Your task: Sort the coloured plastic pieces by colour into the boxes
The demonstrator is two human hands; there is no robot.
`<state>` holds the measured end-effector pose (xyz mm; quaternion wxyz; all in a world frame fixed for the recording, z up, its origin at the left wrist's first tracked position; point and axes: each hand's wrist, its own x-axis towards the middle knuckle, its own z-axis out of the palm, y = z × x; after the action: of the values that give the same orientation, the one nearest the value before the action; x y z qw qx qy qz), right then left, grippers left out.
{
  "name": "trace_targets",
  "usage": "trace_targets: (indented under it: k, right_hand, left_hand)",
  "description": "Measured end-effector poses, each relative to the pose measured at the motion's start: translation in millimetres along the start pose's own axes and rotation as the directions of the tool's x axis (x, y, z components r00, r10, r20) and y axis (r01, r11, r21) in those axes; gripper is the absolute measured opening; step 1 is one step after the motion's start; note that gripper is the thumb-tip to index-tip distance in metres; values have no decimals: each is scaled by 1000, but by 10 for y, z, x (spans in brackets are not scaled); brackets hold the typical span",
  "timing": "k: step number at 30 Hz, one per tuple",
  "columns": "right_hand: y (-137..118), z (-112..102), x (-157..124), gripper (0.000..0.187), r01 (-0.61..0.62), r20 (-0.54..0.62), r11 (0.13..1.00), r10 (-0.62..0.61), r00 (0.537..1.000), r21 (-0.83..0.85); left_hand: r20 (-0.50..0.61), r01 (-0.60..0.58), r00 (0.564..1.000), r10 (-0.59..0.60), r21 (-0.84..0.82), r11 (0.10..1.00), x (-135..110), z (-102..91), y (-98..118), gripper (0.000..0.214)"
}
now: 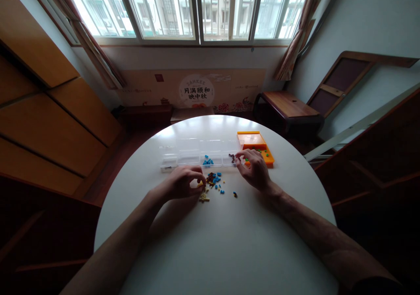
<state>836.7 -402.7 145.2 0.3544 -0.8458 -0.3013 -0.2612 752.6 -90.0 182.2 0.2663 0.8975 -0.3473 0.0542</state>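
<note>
Thumb and forefinger of my left hand [185, 182] are closed in a pinch at the left side of a loose pile of small building bricks [213, 177], brown, blue and yellow. Whatever lies between those fingertips is too small to make out. Pale yellow bricks [204, 197] lie just below that hand. My right hand [254, 168] is over the right end of a clear plastic compartment box [188, 159], its fingertips closed together beside dark brown bricks [231, 157] in the end compartment. Blue bricks [208, 161] sit in the compartment left of it.
An orange box [269, 158] holding small green pieces stands behind my right hand, partly covered by it. Stray bricks [235, 194] lie on the round white table [210, 242]. Beyond the table are a wooden side table [292, 103] and a window.
</note>
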Motion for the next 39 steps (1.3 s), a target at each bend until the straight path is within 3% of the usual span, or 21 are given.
trace_targets:
  k: [12, 19, 30, 39]
  right_hand:
    - [-119, -10, -1, 9, 74, 41, 994, -78, 996, 79]
    - [-151, -14, -16, 10, 110, 65, 989, -117, 991, 96]
    - [-128, -11, -14, 11, 137, 89, 981, -150, 985, 141]
    - [-144, -11, -7, 10, 159, 80, 974, -173, 982, 160]
  left_hand:
    - [6, -15, 1000, 14, 55, 998, 14, 62, -6, 11]
    - [23, 1, 1000, -2, 37, 999, 18, -25, 59, 5]
    - [46, 11, 999, -11, 6, 1000, -1, -81, 79, 13]
    - [45, 6, 999, -7, 25, 1000, 14, -90, 109, 4]
